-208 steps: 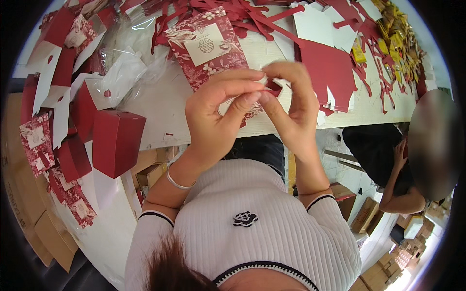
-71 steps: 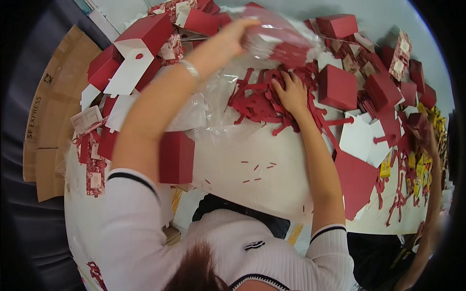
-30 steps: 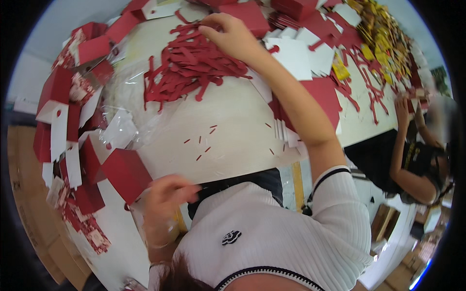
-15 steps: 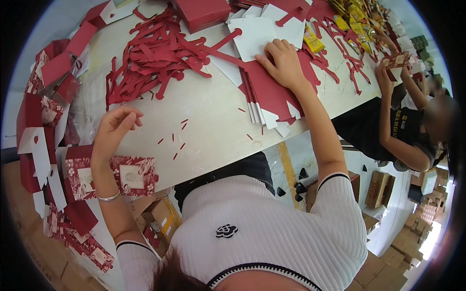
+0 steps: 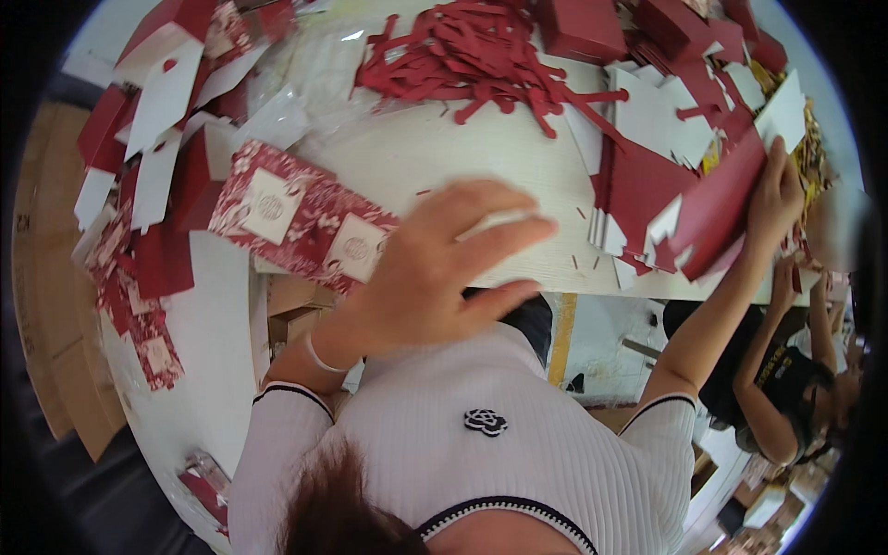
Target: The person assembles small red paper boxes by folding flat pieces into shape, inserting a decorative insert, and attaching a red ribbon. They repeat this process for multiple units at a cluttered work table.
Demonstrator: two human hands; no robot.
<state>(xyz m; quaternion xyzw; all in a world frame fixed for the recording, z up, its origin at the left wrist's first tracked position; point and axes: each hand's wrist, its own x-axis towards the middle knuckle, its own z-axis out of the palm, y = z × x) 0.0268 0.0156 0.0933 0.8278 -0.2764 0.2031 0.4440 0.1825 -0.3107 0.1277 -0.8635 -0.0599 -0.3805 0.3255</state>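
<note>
My left hand [image 5: 444, 259], blurred by motion, hovers over the front edge of the table with its fingers spread and nothing in them. Beside it lies a flat box sleeve [image 5: 301, 215] with a red and white floral print and two pale panels. Over at the right, my right hand [image 5: 780, 194] grips the edge of a dark red cardboard box blank [image 5: 721, 199] with white flaps, tilted up. Below and left of that blank is a stack of similar red blanks [image 5: 643, 190], white sides showing on some.
A heap of red paper strips [image 5: 472, 60] covers the far middle of the table [image 5: 370, 166]. Folded red boxes [image 5: 190, 176] crowd the left side, with clear plastic [image 5: 277, 120] beside them. Another person [image 5: 786, 388] works at the right. Large cardboard [image 5: 60, 268] stands far left.
The view has swung left. My left hand has moved inward across the table edge. My right hand, earlier resting on the stack, now holds a red box blank raised at the right.
</note>
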